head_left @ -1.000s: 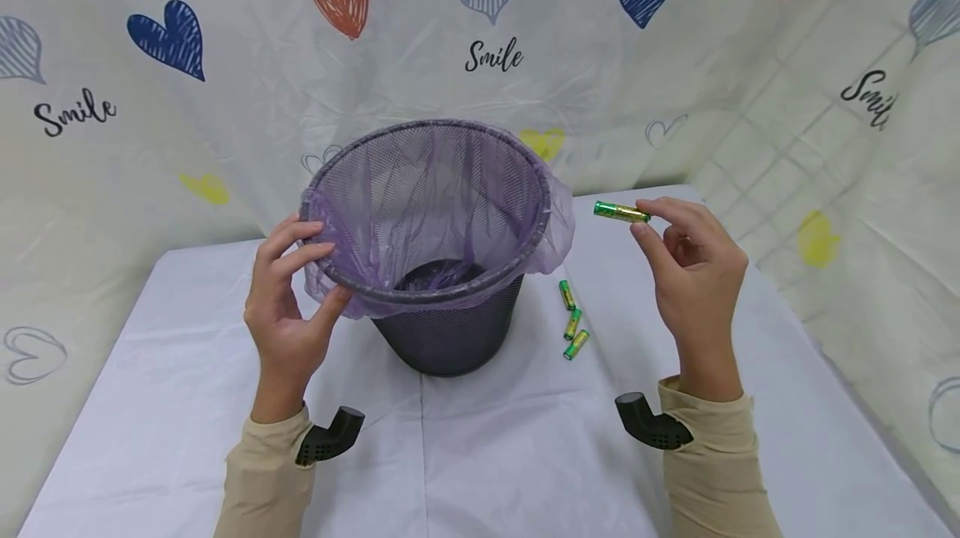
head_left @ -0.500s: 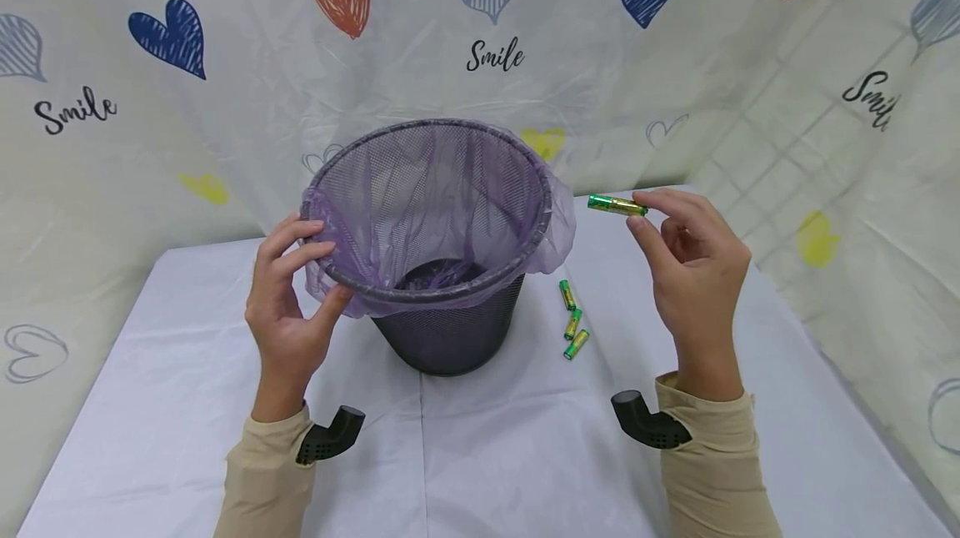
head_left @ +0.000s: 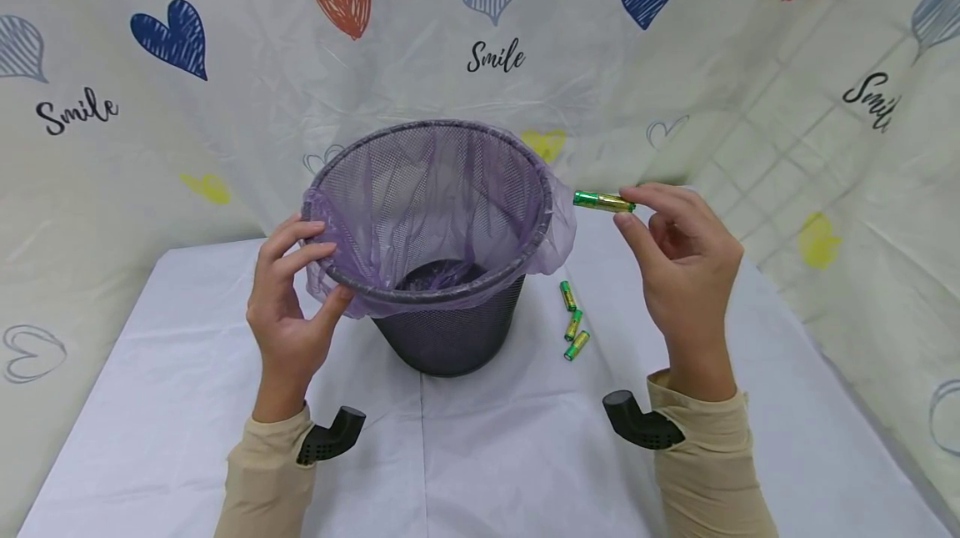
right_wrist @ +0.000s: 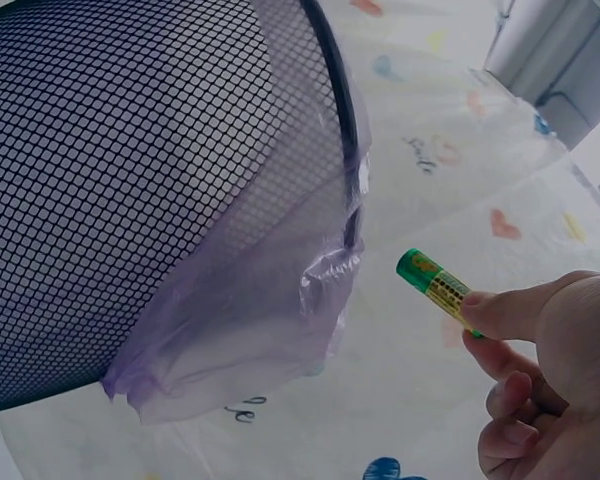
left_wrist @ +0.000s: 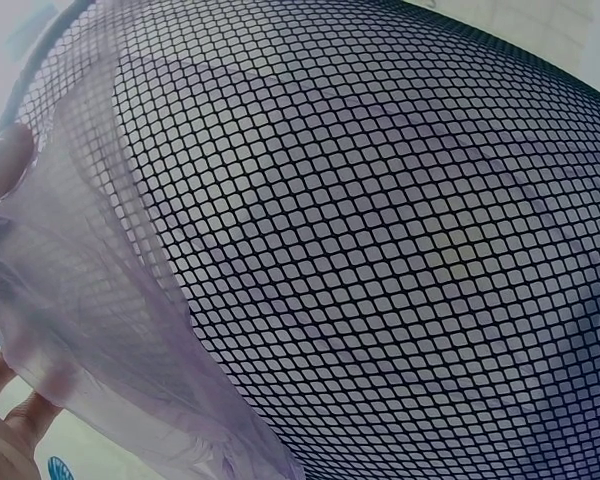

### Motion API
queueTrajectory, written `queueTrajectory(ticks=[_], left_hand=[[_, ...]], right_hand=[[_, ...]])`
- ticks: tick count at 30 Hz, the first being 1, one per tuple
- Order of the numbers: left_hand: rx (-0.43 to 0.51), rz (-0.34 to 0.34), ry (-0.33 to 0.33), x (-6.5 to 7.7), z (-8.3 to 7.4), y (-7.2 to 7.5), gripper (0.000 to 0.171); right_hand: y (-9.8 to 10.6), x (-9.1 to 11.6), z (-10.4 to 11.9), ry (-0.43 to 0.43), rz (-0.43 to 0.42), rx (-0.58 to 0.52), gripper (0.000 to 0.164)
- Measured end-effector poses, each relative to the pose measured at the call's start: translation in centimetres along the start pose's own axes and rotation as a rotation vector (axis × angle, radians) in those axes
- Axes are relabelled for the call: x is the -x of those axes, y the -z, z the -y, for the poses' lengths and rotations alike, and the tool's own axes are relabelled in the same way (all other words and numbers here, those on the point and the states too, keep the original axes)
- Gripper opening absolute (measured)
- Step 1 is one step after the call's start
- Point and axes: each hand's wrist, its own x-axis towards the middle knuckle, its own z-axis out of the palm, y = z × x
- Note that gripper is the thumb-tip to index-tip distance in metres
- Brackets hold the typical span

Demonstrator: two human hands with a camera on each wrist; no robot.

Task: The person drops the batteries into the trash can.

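Note:
A black mesh wastebasket (head_left: pixel 450 338), lined with a thin purple bag (head_left: pixel 555 229), stands on the white-covered table. Its left rim is gripped by my left hand (head_left: pixel 288 313), thumb outside and fingers over the edge on the bag. Between thumb and fingertips my right hand (head_left: pixel 686 271) pinches a green and gold battery (head_left: pixel 600 201) by one end, just right of the rim. The right wrist view shows that battery (right_wrist: pixel 435 285) apart from the bag. Several centimetres below, three similar batteries (head_left: pixel 573 324) lie on the table to the right of the wastebasket.
A white cloth (head_left: pixel 487 455) covers the table. Behind it hangs a pale curtain (head_left: pixel 420 79) printed with hearts and "Smile". Each sleeve cuff carries a black curved mount, one of them the left mount (head_left: pixel 330 436).
My right hand has carried the battery leftward and slightly up, closer to the wastebasket rim. The left hand, wastebasket and batteries on the table have stayed in place.

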Motion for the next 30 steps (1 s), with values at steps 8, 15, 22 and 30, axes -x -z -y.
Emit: queueTrajectory(ticks=[8,15,22,30], left_hand=[[0.031,-0.009,-0.008,0.0,0.1,-0.1,0.05],[0.03,-0.007,-0.009,0.0,0.1,0.0,0.05],[0.036,-0.009,-0.014,0.0,0.2,-0.1,0.049],[0.021,-0.002,-0.011,0.0,0.2,0.0,0.049]], right_hand=[[-0.8,-0.1,0.5,0.017,0.032,-0.075,0.02],[-1.4,-0.2,0.9,0.043,0.064,-0.054,0.02],[-1.8,-0.2,1.1,0.055,0.092,-0.053,0.02],[-2.1,-0.2,1.1,0.05,0.115,-0.035,0.019]])
